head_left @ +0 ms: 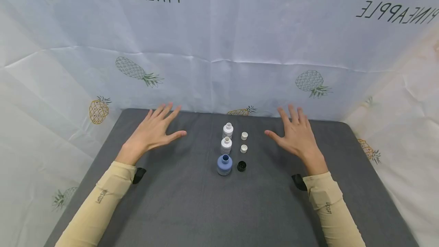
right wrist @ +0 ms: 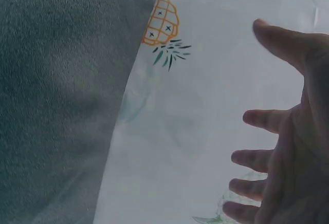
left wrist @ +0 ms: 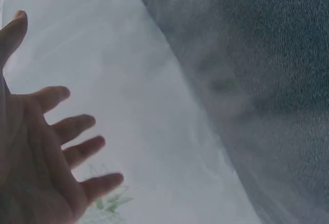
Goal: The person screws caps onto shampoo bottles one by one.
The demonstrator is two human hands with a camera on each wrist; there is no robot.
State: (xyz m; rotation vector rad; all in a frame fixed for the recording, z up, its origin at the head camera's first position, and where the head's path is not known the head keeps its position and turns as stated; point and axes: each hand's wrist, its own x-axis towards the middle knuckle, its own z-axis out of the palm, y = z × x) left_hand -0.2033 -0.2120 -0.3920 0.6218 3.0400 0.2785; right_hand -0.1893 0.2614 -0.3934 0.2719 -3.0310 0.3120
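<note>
My left hand (head_left: 153, 130) is spread over the far left of the grey table, holding nothing; the left wrist view shows its fingers (left wrist: 74, 129) apart. On the other side my right hand (head_left: 297, 134) is spread likewise, with bare palm and fingers (right wrist: 257, 161). Between the hands, two small white bottles (head_left: 228, 130) (head_left: 226, 146) and a blue bottle (head_left: 224, 165) stand upright in a column, their necks uncapped. To their right lie two white caps (head_left: 244, 136) (head_left: 244, 148) and a black cap (head_left: 241, 166), one beside each bottle.
The grey tabletop (head_left: 192, 209) ends at a white curtain (head_left: 212, 87) printed with pineapples, which hangs behind and at both sides. Black wrist straps (head_left: 138, 175) (head_left: 299, 182) show at the sleeve cuffs.
</note>
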